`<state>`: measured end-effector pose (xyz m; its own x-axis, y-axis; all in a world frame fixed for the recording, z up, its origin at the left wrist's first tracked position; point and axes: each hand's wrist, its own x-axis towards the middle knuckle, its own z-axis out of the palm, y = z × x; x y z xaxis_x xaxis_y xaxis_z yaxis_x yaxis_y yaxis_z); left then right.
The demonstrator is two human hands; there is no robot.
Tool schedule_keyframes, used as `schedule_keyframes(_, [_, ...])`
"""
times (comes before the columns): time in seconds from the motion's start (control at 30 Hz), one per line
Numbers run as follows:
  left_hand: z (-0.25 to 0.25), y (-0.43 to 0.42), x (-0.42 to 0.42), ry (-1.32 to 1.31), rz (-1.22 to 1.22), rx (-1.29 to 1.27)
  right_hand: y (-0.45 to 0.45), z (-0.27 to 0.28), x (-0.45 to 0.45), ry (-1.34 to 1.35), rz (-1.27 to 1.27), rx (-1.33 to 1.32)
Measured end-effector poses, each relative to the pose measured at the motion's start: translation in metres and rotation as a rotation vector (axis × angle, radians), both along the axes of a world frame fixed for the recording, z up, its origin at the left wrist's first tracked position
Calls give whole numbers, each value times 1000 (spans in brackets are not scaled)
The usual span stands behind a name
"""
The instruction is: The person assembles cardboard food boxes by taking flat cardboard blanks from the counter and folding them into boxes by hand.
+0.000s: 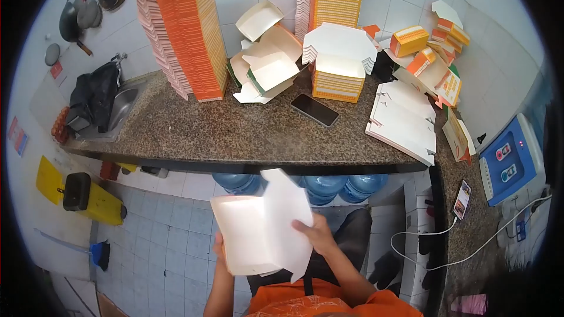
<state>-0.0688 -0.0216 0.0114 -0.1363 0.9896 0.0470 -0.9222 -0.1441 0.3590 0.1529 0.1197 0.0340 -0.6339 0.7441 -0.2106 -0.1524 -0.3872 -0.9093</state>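
A white-inside cardboard food box (pixel 241 229), its lid flap standing up on the right, is held over my lap in front of the counter. My left hand (pixel 220 249) grips the box's left side, fingers partly hidden behind the card. At the flap's right edge my right hand (pixel 317 233) is closed, its thumb on the white face and its other fingers behind. On the counter beyond stand a tall stack of nested orange boxes (pixel 188 29), several loose open boxes (pixel 273 67), and a shorter yellow-sided stack (pixel 338 82) with a white open lid on top.
Flat white card blanks (pixel 402 120) lie on the granite counter (pixel 235 135) near a black phone (pixel 315 110). To the right are assembled boxes (pixel 409 41), a charging phone (pixel 462 199) and a blue water dispenser (pixel 510 158). Blue water bottles (pixel 324 188) stand below; a sink (pixel 126 105) is left.
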Motion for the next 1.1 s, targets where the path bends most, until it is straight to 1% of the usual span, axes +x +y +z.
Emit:
schedule_keyframes(0.03, [-20, 8, 2, 110, 167, -62, 3, 7, -12, 22, -44, 80])
schedule_keyframes(0.07, [-25, 17, 7, 116, 159, -62, 9, 18, -24, 40, -87, 158])
schedule_keyframes(0.13, [-23, 34, 15, 391, 287, -373, 52, 67, -37, -69, -323, 560])
schedule_keyframes(0.17, [2, 44, 16, 535, 205, -366, 87, 63, -50, -95, -476, 481])
schedule_keyframes(0.2, [25, 50, 18, 679, 121, -360, 120, 84, -58, 153, -423, 357])
schedule_keyframes(0.27, [32, 47, 25, 732, 130, -395, 168, 110, -70, 271, -375, 315])
schedule_keyframes(0.33, [30, 36, 29, 751, 56, -382, 181, 134, -50, 143, -123, 411])
schedule_keyframes(0.37, [27, 29, 31, 731, 28, -399, 193, 124, -38, -64, -101, 598])
schedule_keyframes(0.4, [23, 21, 30, 736, 36, -392, 205, 114, -18, -276, -106, 821])
schedule_keyframes(0.43, [18, 14, 30, 735, 15, -449, 218, 106, 5, -496, -111, 1040])
schedule_keyframes(0.47, [11, 9, 32, 729, -9, -507, 233, 100, 30, -583, -211, 1211])
schedule_keyframes(0.5, [4, 3, 32, 722, -13, -505, 245, 96, 58, -676, -314, 1374])
schedule_keyframes(0.53, [-4, -3, 32, 728, -13, -570, 254, 95, 88, -826, -418, 1373])
schedule_keyframes(0.57, [-12, -7, 33, 737, -24, -634, 268, 99, 117, -1077, -430, 1383])
schedule_keyframes(0.6, [-18, -11, 35, 732, -56, -634, 281, 96, 146, -1269, -397, 1344])
schedule_keyframes(0.67, [-29, -11, 40, 716, -79, -712, 321, 102, 203, -1236, 93, 1025])
schedule_keyframes(0.8, [-37, 6, 56, 751, -167, -738, 328, 126, 223, -1251, 147, 922])
schedule_keyframes(0.9, [-30, 20, 69, 749, -205, -681, 341, 120, 233, -1109, 161, 875])
schedule_keyframes(0.93, [-30, 23, 72, 751, -210, -682, 345, 122, 236, -1110, 158, 870])
schedule_keyframes(1.0, [-30, 27, 75, 732, -219, -638, 354, 126, 241, -994, 127, 639])
schedule_keyframes(1.03, [-28, 26, 74, 736, -221, -637, 354, 129, 239, -1163, 30, 1147])
schedule_keyframes(1.07, [-25, 24, 74, 737, -218, -645, 340, 138, 230, -1163, 26, 1149])
schedule_keyframes(1.1, [-22, 24, 75, 735, -211, -653, 320, 143, 220, -1034, -406, 1448])
